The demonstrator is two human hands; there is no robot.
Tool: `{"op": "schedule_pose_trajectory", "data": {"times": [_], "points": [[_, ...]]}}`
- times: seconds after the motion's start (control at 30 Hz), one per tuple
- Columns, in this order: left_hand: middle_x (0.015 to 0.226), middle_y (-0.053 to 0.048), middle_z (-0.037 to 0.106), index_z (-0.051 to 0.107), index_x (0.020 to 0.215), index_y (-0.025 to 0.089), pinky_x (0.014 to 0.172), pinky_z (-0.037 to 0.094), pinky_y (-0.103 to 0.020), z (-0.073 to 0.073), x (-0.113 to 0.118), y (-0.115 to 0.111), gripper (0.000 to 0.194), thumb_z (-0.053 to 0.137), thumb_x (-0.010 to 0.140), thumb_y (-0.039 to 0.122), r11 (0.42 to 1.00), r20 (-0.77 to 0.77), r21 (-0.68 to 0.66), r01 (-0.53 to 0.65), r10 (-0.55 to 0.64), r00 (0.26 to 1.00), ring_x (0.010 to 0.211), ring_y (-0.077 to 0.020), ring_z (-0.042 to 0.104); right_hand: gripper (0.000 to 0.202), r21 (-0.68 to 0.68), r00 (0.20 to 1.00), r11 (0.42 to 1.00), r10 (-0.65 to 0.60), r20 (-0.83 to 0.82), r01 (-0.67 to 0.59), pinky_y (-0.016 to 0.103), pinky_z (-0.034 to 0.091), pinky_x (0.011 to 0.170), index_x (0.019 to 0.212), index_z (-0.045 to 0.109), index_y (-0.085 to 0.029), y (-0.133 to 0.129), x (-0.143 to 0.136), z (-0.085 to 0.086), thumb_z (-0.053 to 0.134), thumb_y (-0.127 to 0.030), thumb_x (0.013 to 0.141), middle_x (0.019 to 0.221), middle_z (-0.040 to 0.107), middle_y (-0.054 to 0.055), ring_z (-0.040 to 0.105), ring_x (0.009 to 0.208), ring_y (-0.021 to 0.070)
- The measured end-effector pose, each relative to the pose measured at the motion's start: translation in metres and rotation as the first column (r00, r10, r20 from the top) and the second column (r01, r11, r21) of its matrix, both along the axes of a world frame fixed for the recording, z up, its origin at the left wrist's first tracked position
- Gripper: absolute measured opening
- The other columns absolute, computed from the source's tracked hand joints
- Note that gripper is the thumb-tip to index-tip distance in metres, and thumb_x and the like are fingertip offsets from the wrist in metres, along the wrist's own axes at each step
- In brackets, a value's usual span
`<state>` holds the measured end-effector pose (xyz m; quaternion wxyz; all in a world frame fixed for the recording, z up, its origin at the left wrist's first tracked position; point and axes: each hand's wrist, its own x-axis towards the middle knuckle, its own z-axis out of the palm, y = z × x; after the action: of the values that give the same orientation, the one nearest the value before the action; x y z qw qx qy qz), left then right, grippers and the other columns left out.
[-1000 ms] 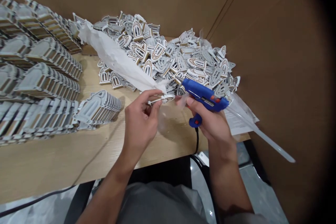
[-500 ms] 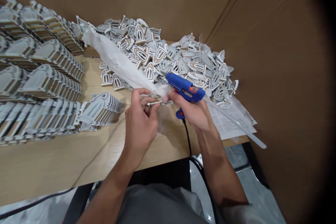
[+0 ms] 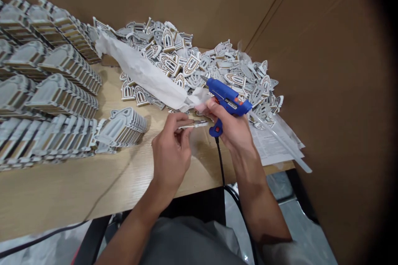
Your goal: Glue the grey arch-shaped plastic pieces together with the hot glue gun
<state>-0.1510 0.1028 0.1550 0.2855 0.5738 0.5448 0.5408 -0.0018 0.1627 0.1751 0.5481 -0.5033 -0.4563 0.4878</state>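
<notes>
My left hand (image 3: 171, 148) pinches a small arched window piece (image 3: 199, 124) between thumb and fingers, held nearly edge-on above the table. In my right hand (image 3: 229, 128) is a blue hot glue gun (image 3: 228, 96), its nozzle pointing up and left and a long clear glue stick (image 3: 281, 142) sticking out of its back. A crumpled white paper strip (image 3: 146, 75) lies just beyond both hands. Behind it spreads a heap of loose arched window pieces (image 3: 192, 65), white with gold-brown patterns or plain grey-white.
Stacked window pieces (image 3: 62, 95) stand in rows on the left of the wooden table (image 3: 118, 178). A shorter stack (image 3: 122, 127) sits nearest my left hand. Printed paper (image 3: 267, 147) lies under the heap's right side. Cardboard walls (image 3: 199, 0) rise behind and right. The gun's black cord (image 3: 221, 163) drops over the front edge.
The glue gun has moved up and right, away from the piece. My left hand has drawn slightly toward me and turned the window piece nearly edge-on.
</notes>
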Motion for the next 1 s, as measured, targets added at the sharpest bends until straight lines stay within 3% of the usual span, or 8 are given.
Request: {"op": "schedule_pose_trajectory", "data": {"times": [0.17,0.23,0.3,0.4,0.6,0.7,0.9,1.0], "points": [[0.113,-0.004,0.084,0.077,0.115,0.025,0.097,0.063,-0.036,-0.001,-0.002,-0.007,0.016,0.068,0.104,0.018,0.995,-0.003,0.099,-0.006,0.007,1.000,0.105,-0.0208,0.079,0.023,-0.035,0.989,0.993,-0.107,0.100,0.111,0.042,0.067,0.093,0.097,0.075,-0.027,-0.015,0.015,0.002,0.082,-0.048,0.089,0.103,0.083,0.003,0.082,0.108,0.0287],[0.112,-0.003,0.084,0.079,0.113,0.025,0.100,0.062,-0.037,0.001,-0.001,-0.009,0.017,0.068,0.104,0.016,0.992,0.021,0.129,-0.001,-0.001,1.000,0.107,-0.0208,0.079,0.021,-0.022,0.988,0.994,-0.101,0.114,0.104,0.041,0.066,0.092,0.096,0.076,-0.027,-0.025,0.020,0.005,0.081,-0.047,0.091,0.105,0.083,0.004,0.082,0.109,0.0282],[0.110,-0.003,0.084,0.080,0.112,0.026,0.099,0.063,-0.038,0.003,0.001,-0.011,0.017,0.069,0.104,0.017,0.993,0.062,0.118,0.015,-0.023,0.998,0.104,-0.0206,0.079,0.020,-0.019,0.992,0.998,-0.062,0.109,0.065,0.038,0.066,0.081,0.096,0.075,-0.028,-0.036,0.023,0.008,0.078,-0.047,0.093,0.106,0.083,0.005,0.082,0.106,0.0282],[0.109,-0.004,0.084,0.081,0.112,0.026,0.088,0.066,-0.035,0.003,0.008,-0.015,0.014,0.074,0.102,0.021,0.998,0.164,0.028,0.052,-0.056,0.985,0.095,-0.0196,0.079,0.024,-0.040,0.998,0.999,-0.005,0.058,0.007,0.035,0.062,0.064,0.098,0.072,-0.029,-0.048,0.022,0.011,0.074,-0.052,0.093,0.104,0.084,0.006,0.082,0.106,0.0307],[0.100,-0.002,0.084,0.080,0.109,0.026,0.062,0.063,-0.027,0.004,0.025,-0.027,0.010,0.078,0.100,0.028,0.968,0.366,-0.141,0.207,-0.143,0.920,0.073,-0.0154,0.075,0.023,-0.060,0.998,0.996,-0.063,0.007,0.063,0.034,0.065,0.067,0.093,0.072,-0.026,-0.055,0.021,0.014,0.075,-0.049,0.092,0.094,0.081,0.004,0.082,0.084,0.0246],[0.097,-0.001,0.084,0.081,0.104,0.026,0.056,0.058,-0.025,0.010,0.027,-0.029,0.007,0.079,0.099,0.028,0.959,0.342,-0.163,0.232,-0.166,0.925,0.070,-0.0143,0.072,0.024,-0.092,0.989,0.986,-0.141,-0.031,0.138,0.030,0.060,0.057,0.095,0.070,-0.025,-0.058,0.023,0.017,0.081,-0.045,0.088,0.090,0.080,0.003,0.077,0.071,0.0205],[0.102,-0.004,0.082,0.081,0.093,0.025,0.066,0.058,-0.027,0.022,0.025,-0.028,0.011,0.074,0.101,0.023,0.961,0.259,-0.092,0.260,-0.229,0.938,0.096,-0.0192,0.076,0.035,-0.075,0.982,0.980,-0.184,0.048,0.187,0.026,0.048,0.045,0.104,0.066,-0.026,-0.067,0.025,0.014,0.081,-0.056,0.092,0.084,0.080,0.002,0.074,0.066,0.0197],[0.099,-0.002,0.082,0.081,0.096,0.026,0.066,0.055,-0.029,0.021,0.026,-0.029,0.009,0.075,0.101,0.021,0.964,0.190,-0.065,0.259,-0.243,0.951,0.090,-0.0173,0.074,0.035,-0.046,0.971,0.973,-0.224,0.077,0.228,0.026,0.047,0.044,0.106,0.066,-0.026,-0.068,0.025,0.010,0.078,-0.058,0.096,0.082,0.079,0.000,0.066,0.055,0.0157]]}}
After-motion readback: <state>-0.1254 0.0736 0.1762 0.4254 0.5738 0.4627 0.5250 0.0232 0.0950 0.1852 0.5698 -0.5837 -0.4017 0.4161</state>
